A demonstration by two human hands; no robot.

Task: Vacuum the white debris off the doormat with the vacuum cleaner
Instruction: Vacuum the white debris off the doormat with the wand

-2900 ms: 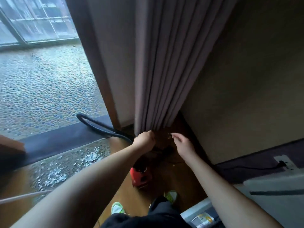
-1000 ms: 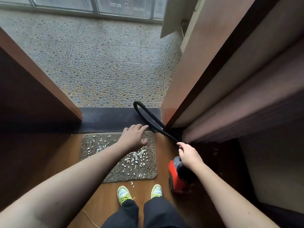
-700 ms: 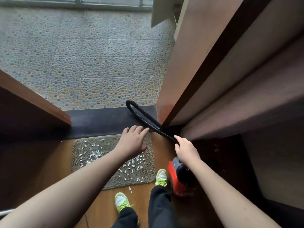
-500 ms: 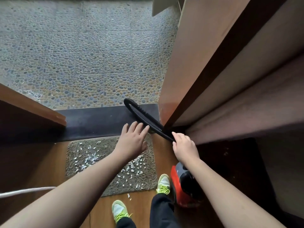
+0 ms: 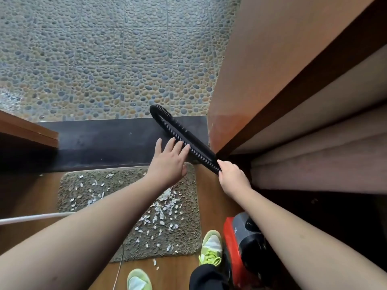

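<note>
At twelve o'clock, far from your feet, lies the grey and brown pebble stone floor (image 5: pixel 109 59). At two o'clock stands the tall brown wooden door panel (image 5: pixel 272 59), and a dark flat threshold strip (image 5: pixel 100 143) runs across the middle, between the pebbles and the brown wood floor (image 5: pixel 209 185).

Just this side of the strip, near the middle, lies the grey fuzzy doormat (image 5: pixel 83 191). White debris bits (image 5: pixel 161 208) are scattered on top of it, most of them toward its right half, and one bit sits on the wood at six o'clock.

The red and black vacuum cleaner body (image 5: pixel 240 237) stands on the floor at five o'clock, just beside your bright green shoe (image 5: pixel 211 248). Its black ribbed hose (image 5: pixel 178 130) loops up to one o'clock and lies over the threshold strip.

Your right hand (image 5: pixel 232 176) grips the hose with its fingers curled around it. Your left hand (image 5: pixel 169 162) reaches out with straight, slightly spread fingers, and the fingertips touch the hose.

A thin white cord (image 5: pixel 31 218) crosses at nine o'clock.
</note>
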